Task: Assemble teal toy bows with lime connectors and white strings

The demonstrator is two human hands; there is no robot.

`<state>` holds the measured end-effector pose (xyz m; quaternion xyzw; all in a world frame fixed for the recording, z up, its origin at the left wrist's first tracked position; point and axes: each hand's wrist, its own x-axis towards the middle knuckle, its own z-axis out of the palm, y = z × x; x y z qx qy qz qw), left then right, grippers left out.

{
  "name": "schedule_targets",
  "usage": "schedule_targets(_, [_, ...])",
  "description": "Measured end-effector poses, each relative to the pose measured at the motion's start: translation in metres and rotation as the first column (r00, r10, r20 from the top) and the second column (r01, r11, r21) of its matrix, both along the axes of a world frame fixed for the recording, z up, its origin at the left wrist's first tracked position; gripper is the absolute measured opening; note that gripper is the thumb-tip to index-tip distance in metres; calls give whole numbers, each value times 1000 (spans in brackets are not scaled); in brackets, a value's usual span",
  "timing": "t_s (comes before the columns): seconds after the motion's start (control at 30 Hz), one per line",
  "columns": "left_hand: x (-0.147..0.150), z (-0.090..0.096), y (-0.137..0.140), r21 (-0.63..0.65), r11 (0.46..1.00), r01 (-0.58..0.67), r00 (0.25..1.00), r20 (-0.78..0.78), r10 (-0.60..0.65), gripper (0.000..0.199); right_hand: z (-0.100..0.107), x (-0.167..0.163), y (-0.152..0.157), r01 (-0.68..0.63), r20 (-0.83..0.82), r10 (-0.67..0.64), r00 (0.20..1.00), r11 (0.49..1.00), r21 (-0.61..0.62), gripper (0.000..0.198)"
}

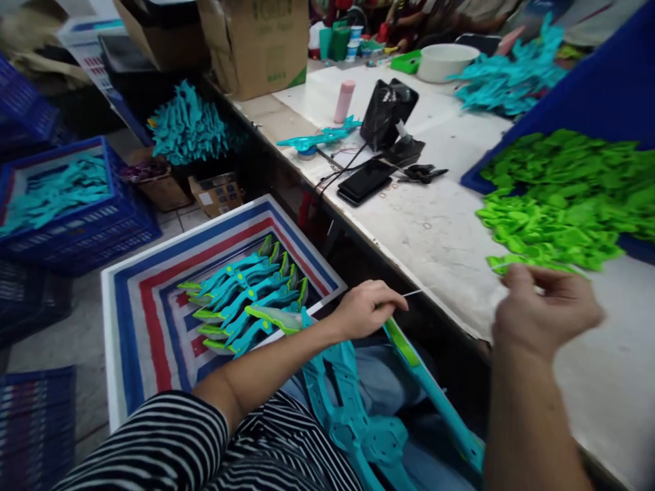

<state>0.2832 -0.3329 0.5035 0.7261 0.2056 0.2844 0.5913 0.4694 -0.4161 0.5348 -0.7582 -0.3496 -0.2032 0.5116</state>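
My left hand (369, 308) is above my lap, its fingers pinched on a thin white stick (412, 293) that juts to the right. Just below that hand is the end of a long turquoise plastic part with a green strip (404, 342). Wide turquoise plastic pieces with round joints (353, 423) lie across my lap, one green-and-grey tip (273, 318) poking out past my left forearm. Over the table, my right hand (547, 310) is closed in a pinch at the near edge of a bright green pile (557, 228); what it holds, if anything, is unclear.
A striped-lined box (156, 327) at left holds a row of turquoise-and-green assemblies (245, 290). On the table (430, 252) are a phone (366, 182), a pink bottle (344, 101), a white bowl (447, 63) and a blue bin (573, 88). Blue crates (76, 225) stand far left.
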Motion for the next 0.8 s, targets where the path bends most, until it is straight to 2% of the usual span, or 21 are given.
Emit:
schedule_targets(0.03, [1,2,3,-76,996,48,999,9,-47,15,0,-19,-2,11,-52,-8,999,998,68,23])
schedule_targets(0.07, [2,4,6,-183,979,85,996,19,-83,12,-1,-41,-4,-112,-55,115,992,992,62,18])
schedule_targets(0.13, [6,7,14,-408,903,131,991,42,-125,17,-10,-86,-5,-329,-31,331,943,943,56,11])
schedule_targets(0.2, [11,11,19,-525,843,116,993,46,-108,23,-26,-118,-5,-378,-34,381,924,923,70,8])
schedule_targets(0.23, [12,13,21,-513,855,75,997,30,-69,21,-35,-127,-6,-365,-56,369,928,928,78,7])
schedule_targets(0.27, [12,15,21,-448,894,17,1000,7,-15,15,-43,-131,-7,-338,-88,345,934,937,86,7])
schedule_targets(0.33, [10,19,18,-206,972,-112,994,-24,110,6,-55,-130,-9,-290,-177,308,935,950,120,8])
schedule_targets(0.4, [5,23,12,48,980,-191,981,-21,192,10,-60,-125,-9,-267,-258,303,917,949,167,10])
schedule_targets(0.47, [2,24,4,143,965,-219,975,-8,222,12,-61,-122,-7,-256,-324,308,894,947,195,13])
schedule_targets(0.53, [2,22,-1,68,973,-222,975,6,222,12,-59,-121,-3,-237,-379,305,874,947,217,16])
schedule_targets(0.6, [3,21,0,-91,978,-185,982,5,187,9,-55,-122,1,-191,-409,285,867,948,255,18])
schedule_targets(0.7, [4,23,9,-276,959,-67,997,-50,56,9,-46,-120,6,-133,-370,241,897,947,293,16])
schedule_targets(0.8, [2,33,21,-392,919,47,991,-97,-92,13,-39,-117,10,-146,-282,219,934,955,259,15])
